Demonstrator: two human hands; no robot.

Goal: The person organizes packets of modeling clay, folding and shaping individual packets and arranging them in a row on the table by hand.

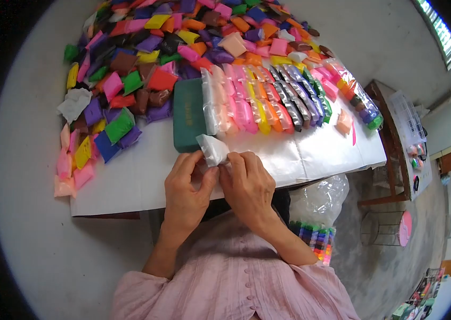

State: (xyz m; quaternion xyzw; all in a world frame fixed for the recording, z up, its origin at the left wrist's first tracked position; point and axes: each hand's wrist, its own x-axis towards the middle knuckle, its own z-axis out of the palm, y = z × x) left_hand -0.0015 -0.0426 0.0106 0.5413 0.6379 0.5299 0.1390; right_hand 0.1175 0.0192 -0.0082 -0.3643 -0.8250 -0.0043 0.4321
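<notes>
A small white packet (213, 150) is pinched between both hands above the table's front edge. My left hand (187, 186) grips its left side, thumb and fingers closed. The fingers of my right hand (248, 184) close on its right lower corner. Just beyond the packet lies a dark green box (188, 114). To the right of the box, wrapped coloured packets (260, 101) stand in neat rows sorted by colour, from white and pink through yellow, orange, red and black to blue and green.
Loose coloured packets (135, 80) pile over the table's back and left. A filled clear bag (353, 93) lies at the right edge beside a peach packet (344, 121). Below right are a clear plastic bag (321, 197), packed colour bundles (316, 237) and a pink-topped stool (405, 228).
</notes>
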